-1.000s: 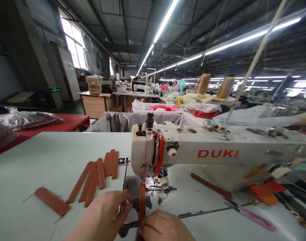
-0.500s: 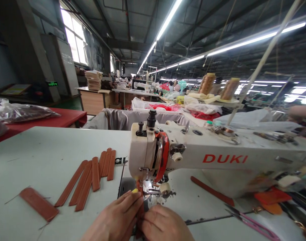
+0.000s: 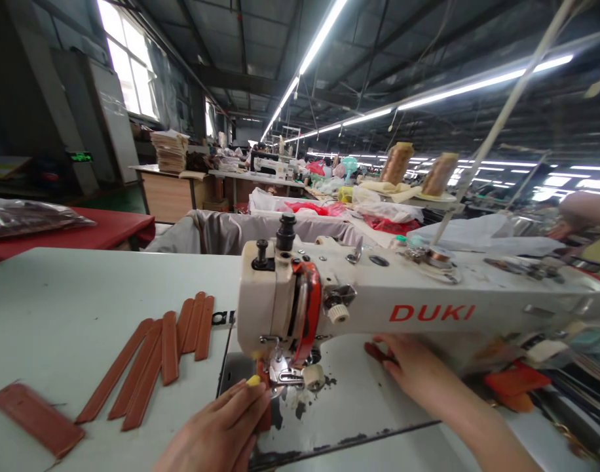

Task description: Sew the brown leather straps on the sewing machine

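My left hand (image 3: 221, 419) lies beside the needle of the white sewing machine (image 3: 280, 301), fingers together, holding down a brown leather strip (image 3: 264, 413) that runs under the presser foot (image 3: 285, 375). A yellow covering is on one of its fingertips. My right hand (image 3: 401, 357) reaches beneath the machine's arm, its thumb and fingers closed around a second brown leather strap (image 3: 375, 352). Only the near end of that strap shows; hand and forearm hide the remainder.
Several brown leather strips (image 3: 143, 373) lie fanned out on the table left of the machine, with a wider brown piece (image 3: 37, 419) nearer the left edge. Orange-red pieces (image 3: 516, 387) sit at the right. Thread cones (image 3: 397, 164) stand behind. Another person's arm (image 3: 587, 210) shows at far right.
My right hand has left the strip at the needle and moved right to the strap under the machine's arm. My left hand stays by the needle. The view has shifted slightly right.
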A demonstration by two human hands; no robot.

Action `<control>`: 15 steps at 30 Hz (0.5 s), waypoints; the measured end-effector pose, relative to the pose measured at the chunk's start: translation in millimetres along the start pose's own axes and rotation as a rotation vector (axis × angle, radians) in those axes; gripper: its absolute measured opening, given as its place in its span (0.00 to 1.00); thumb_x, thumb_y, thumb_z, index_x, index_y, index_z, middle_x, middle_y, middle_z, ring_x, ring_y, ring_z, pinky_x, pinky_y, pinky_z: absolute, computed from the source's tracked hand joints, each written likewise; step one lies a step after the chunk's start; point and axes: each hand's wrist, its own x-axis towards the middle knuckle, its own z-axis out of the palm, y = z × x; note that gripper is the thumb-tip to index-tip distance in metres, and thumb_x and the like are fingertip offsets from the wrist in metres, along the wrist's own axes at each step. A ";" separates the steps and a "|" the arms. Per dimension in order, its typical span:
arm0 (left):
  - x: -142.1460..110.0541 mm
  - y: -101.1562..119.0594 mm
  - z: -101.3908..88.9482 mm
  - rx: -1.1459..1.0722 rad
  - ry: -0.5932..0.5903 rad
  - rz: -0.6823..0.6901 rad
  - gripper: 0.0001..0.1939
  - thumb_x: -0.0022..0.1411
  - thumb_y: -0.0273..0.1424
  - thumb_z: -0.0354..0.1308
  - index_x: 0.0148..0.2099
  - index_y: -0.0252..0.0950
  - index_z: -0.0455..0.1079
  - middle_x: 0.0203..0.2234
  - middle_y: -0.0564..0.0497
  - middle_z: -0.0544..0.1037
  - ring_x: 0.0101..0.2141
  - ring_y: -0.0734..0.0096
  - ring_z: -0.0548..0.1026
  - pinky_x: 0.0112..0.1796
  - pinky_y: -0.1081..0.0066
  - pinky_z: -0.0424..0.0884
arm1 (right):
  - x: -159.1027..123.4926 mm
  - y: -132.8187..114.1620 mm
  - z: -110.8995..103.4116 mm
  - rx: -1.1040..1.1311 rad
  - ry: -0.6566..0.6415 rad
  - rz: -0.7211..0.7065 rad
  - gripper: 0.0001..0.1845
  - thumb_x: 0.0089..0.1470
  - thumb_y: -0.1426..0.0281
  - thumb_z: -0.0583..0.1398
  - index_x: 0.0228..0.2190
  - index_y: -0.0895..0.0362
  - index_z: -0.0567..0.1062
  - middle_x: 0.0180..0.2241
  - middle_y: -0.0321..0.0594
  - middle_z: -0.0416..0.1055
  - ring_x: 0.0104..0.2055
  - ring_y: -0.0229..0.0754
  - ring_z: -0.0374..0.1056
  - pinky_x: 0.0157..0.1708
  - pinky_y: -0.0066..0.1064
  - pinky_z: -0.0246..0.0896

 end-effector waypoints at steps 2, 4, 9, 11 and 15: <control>0.5 -0.6 -3.1 -0.004 -0.046 -0.012 0.21 0.61 0.24 0.48 0.56 0.33 0.66 0.47 0.48 0.78 0.48 0.69 0.77 0.54 0.79 0.65 | 5.4 -1.3 0.6 0.073 -0.051 -0.017 0.18 0.49 0.85 0.56 0.36 0.54 0.77 0.38 0.38 0.79 0.40 0.44 0.75 0.42 0.32 0.66; 0.5 -0.9 -4.7 -0.020 -0.079 -0.032 0.22 0.60 0.23 0.48 0.56 0.33 0.67 0.49 0.49 0.78 0.49 0.69 0.76 0.55 0.78 0.65 | 6.4 -6.8 0.2 0.083 -0.086 -0.009 0.14 0.51 0.82 0.57 0.31 0.53 0.77 0.33 0.36 0.79 0.36 0.43 0.75 0.36 0.31 0.65; 4.6 1.0 -6.3 -0.019 -0.097 -0.042 0.25 0.57 0.20 0.48 0.57 0.34 0.67 0.50 0.49 0.77 0.49 0.68 0.76 0.56 0.76 0.64 | -10.2 -15.9 0.1 -0.039 0.147 -0.125 0.13 0.60 0.73 0.53 0.32 0.52 0.76 0.33 0.39 0.77 0.33 0.46 0.75 0.33 0.35 0.67; 7.9 3.3 -7.4 -0.019 -0.071 -0.057 0.24 0.57 0.21 0.48 0.56 0.34 0.66 0.49 0.48 0.77 0.48 0.68 0.77 0.56 0.76 0.64 | -20.3 -20.1 -2.0 0.007 0.273 -0.245 0.12 0.63 0.70 0.51 0.36 0.51 0.75 0.34 0.37 0.76 0.34 0.44 0.76 0.33 0.33 0.70; 9.5 6.4 -12.2 -0.061 0.004 -0.098 0.22 0.58 0.21 0.46 0.54 0.34 0.64 0.45 0.46 0.78 0.44 0.68 0.78 0.52 0.78 0.69 | -41.4 -37.0 -10.3 0.056 0.421 -0.444 0.09 0.65 0.68 0.52 0.41 0.49 0.72 0.36 0.35 0.76 0.35 0.38 0.76 0.34 0.24 0.71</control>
